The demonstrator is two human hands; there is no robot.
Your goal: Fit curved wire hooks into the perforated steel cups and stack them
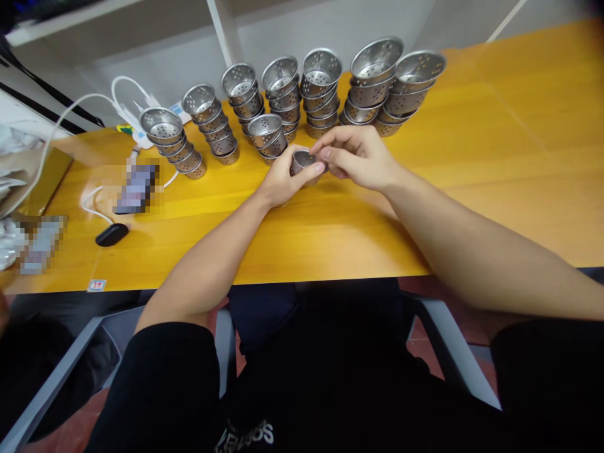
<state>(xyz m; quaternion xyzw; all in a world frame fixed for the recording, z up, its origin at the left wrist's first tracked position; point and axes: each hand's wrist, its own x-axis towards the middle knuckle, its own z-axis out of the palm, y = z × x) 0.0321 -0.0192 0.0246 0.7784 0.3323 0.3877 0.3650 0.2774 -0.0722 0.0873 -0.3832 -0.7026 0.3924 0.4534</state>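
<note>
A small perforated metal cup [302, 162] is held just above the table in front of me. My left hand [285, 179] is closed round its left side, with the thumb along the near side. My right hand [356, 157] has its fingers bent and pinched at the cup's right rim; whether a smaller piece is between those fingertips is hidden. Just behind my left hand stands a short stack of similar perforated cups [267, 133]. Farther back, right behind my right hand, are stacks of wider perforated cups [370, 94].
More stacks of perforated cups [214, 129] line the back of the yellow table [226, 220]. On the left lie a phone [136, 189], a white cable [97, 211], a black oval object [112, 234] and a blurred flat item [43, 244]. A chair armrest [453, 352] stands below the table edge.
</note>
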